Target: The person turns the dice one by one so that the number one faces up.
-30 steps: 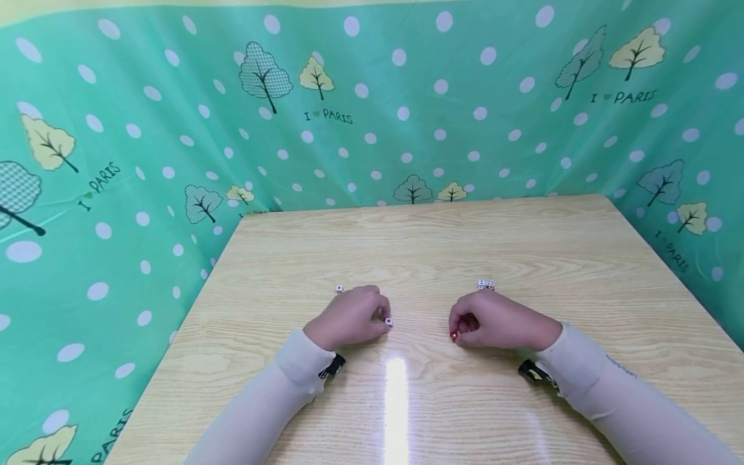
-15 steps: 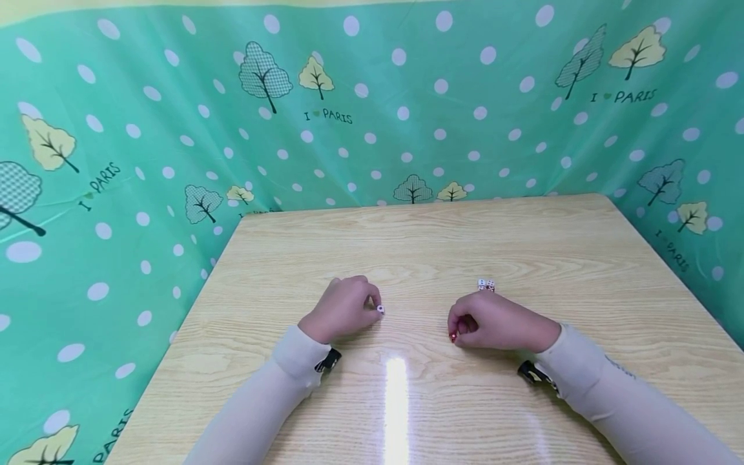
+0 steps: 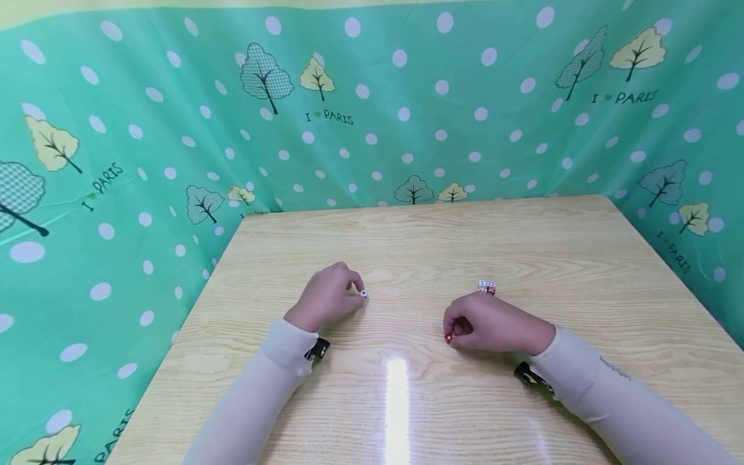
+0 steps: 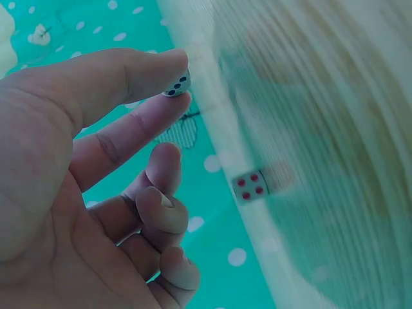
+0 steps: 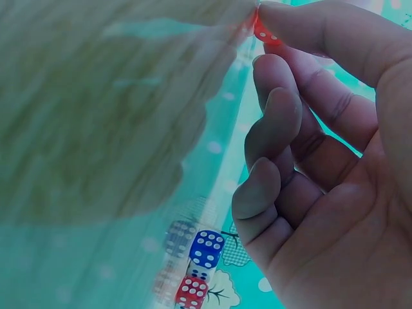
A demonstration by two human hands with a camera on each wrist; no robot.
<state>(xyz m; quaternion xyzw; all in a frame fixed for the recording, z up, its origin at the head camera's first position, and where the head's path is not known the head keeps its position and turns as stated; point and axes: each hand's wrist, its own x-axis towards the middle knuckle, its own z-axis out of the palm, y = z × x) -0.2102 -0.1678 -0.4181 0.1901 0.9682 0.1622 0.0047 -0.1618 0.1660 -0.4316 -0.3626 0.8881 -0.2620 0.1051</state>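
My left hand [image 3: 329, 298] pinches a small white die [image 4: 177, 85] with dark pips between thumb and forefinger. Its other fingers curl loosely in the left wrist view. Just past that hand, a second white die [image 4: 250, 187] with red pips rests on the table; the hand hides it in the head view. On the right side, my right hand [image 3: 494, 321] pinches a red die [image 5: 265, 32] with white pips, low over the tabletop. Directly behind it stand several dice [image 3: 486, 287] close together. Among them, the right wrist view shows a blue die [image 5: 207, 248] and a red die [image 5: 192, 292].
The wooden table [image 3: 418, 239] has a glossy top that reflects the dice and a strip of light [image 3: 397, 407]. A green dotted cloth [image 3: 372, 103] printed with trees hangs along its back and sides. A dark wrist strap [image 3: 318, 349] sits at the left cuff.
Still pinching the white die, my left hand has moved left and farther back, covering the other die beyond it. My right hand has shifted only slightly left with the red die.
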